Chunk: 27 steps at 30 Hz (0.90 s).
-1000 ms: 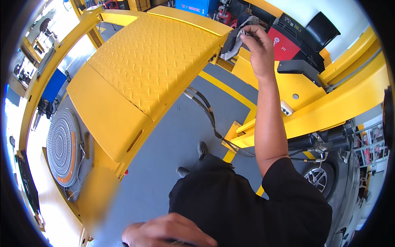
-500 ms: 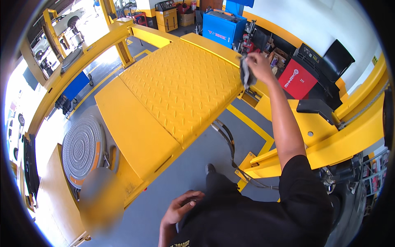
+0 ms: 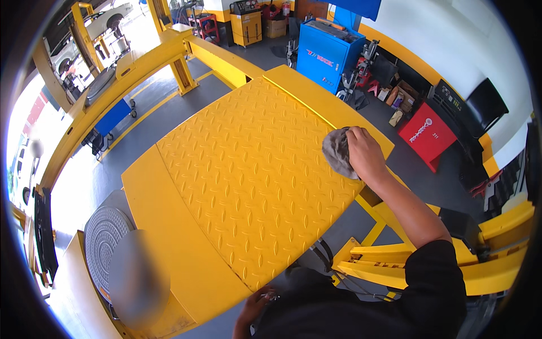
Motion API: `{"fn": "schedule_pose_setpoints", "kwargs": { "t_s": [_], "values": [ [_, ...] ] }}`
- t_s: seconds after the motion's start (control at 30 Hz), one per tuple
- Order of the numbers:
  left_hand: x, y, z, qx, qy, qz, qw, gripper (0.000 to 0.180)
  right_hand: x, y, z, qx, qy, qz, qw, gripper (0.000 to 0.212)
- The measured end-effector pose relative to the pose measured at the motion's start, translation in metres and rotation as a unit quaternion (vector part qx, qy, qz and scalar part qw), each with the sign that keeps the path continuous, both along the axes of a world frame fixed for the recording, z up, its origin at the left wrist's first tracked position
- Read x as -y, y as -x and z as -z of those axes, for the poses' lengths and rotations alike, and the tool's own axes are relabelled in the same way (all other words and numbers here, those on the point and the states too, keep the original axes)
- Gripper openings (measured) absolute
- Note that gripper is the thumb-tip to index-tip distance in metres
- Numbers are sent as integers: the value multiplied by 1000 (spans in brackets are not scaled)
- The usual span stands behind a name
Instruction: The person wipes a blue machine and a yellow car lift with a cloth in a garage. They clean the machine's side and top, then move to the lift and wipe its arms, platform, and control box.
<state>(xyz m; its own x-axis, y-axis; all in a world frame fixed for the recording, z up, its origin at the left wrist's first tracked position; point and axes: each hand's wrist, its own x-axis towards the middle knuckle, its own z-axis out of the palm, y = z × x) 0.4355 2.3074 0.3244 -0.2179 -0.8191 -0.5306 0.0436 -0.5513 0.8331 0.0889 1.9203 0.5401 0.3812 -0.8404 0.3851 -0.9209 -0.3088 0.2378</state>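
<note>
My right hand [image 3: 368,155] holds a crumpled grey cloth [image 3: 337,152] against the right side of a yellow ramp plate [image 3: 243,164]. The plate carries a raised tread pattern, and the cloth lies over its edge beside a smooth yellow strip [image 3: 293,88]. Low in the picture, close to my body, my left hand [image 3: 258,305] is curled by the plate's near edge. Something small and shiny shows at its fingertips, too small to name. My dark sleeve and torso hide part of that hand.
A round grey ridged turntable [image 3: 104,240] sits to the left, partly behind a blurred patch. A yellow lift rail [image 3: 127,70] runs along the far left. Beyond the plate stand a blue cabinet [image 3: 327,56] and a red-fronted machine [image 3: 427,127]. Yellow lift beams [image 3: 389,265] flank my right.
My right hand has brought the cloth from the plate's far right corner down onto its surface, and the cloth is spread wider. My body and view have moved closer over the plate.
</note>
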Motion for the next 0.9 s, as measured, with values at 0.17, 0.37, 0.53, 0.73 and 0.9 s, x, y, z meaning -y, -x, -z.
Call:
{"fn": "schedule_pose_setpoints", "kwargs": {
  "t_s": [0.17,0.37,0.53,0.73,0.9],
  "values": [
    [-20,10,36,-57,-134,-161,976,44,35,-24,-4,35,-104,32,993,58],
    [-43,29,59,-34,-202,-258,944,44,133,-49,5,38,-198,8,979,88],
    [-45,35,64,-1,-225,-275,935,44,241,-115,14,80,-222,-30,971,89],
    [-54,25,72,53,-208,-254,943,45,314,-193,-4,117,-255,14,960,82],
    [-77,7,86,102,-185,-233,949,45,313,-203,-11,113,-268,21,957,74]
  ]
}}
